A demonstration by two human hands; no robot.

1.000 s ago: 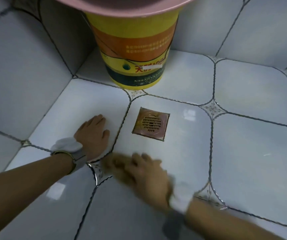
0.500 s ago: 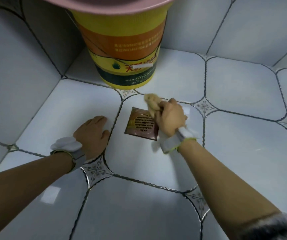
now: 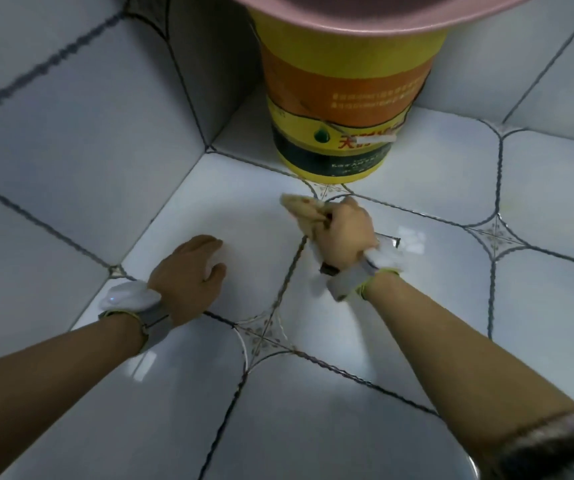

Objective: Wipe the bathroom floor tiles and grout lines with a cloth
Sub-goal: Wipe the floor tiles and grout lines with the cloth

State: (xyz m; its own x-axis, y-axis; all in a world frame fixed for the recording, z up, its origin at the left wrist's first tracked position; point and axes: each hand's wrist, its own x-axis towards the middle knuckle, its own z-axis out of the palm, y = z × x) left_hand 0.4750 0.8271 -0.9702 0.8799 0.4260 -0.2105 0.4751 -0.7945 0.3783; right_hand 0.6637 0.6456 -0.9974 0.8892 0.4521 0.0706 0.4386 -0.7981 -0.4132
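My right hand (image 3: 342,233) is closed around a crumpled tan cloth (image 3: 303,206), which sticks out to the left and presses on the white floor tile (image 3: 244,209) beside a dark grout line (image 3: 287,282), just in front of the bucket. The hand and wrist hide most of the floor drain; only a corner (image 3: 391,240) shows. My left hand (image 3: 192,275) lies flat on the tile, palm down with fingers spread, holding nothing. Both wrists wear grey bands with white devices.
A yellow and orange bucket (image 3: 341,98) stands in the corner, topped by a pink basin (image 3: 365,12). Tiled walls (image 3: 70,133) rise to the left and behind. Patterned grout crossings (image 3: 264,336) mark the tile corners.
My right hand with the cloth has swept from the near tile up past the drain toward the bucket. The view has shifted closer to the corner. My left hand has stayed planted.
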